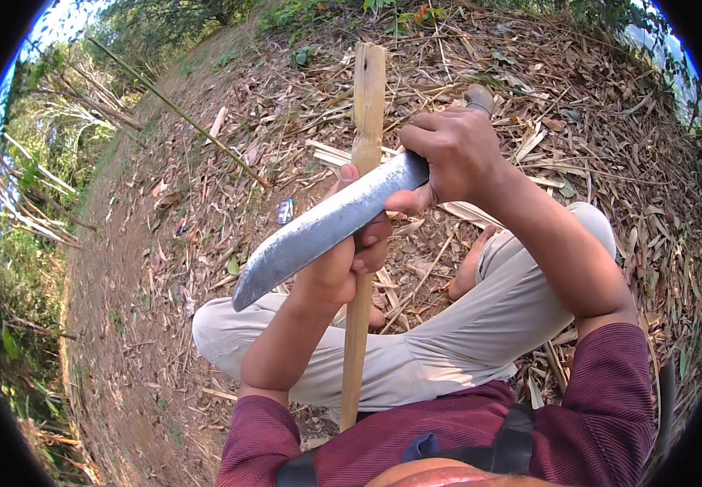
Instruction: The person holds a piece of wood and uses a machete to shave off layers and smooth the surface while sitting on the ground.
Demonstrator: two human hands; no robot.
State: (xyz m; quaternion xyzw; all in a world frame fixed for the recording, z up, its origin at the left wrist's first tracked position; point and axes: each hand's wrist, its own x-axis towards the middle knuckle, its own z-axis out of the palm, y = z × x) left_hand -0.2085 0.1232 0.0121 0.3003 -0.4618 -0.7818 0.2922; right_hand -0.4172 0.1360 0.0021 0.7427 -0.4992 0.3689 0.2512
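My right hand [458,154] is closed round the handle of a machete [326,221], whose butt pokes out beyond my fist. Its broad, worn grey blade slants down to the left, passing in front of a pale wooden stick [369,97]. The stick stands lengthwise before me, its lower end by my waist and its rough far end beyond my hands. Below the blade, my left hand [336,272] wraps the stick, partly hidden by the metal. Whether the cutting edge touches the wood, I cannot tell.
I sit cross-legged in light trousers [464,337] on ground strewn with dry leaves [594,122]. Split pale wood strips [468,213] lie ahead of my legs. A small blue-and-white packet [285,211] rests left of the stick. A thin green pole [180,114] slants at the upper left, near bushes.
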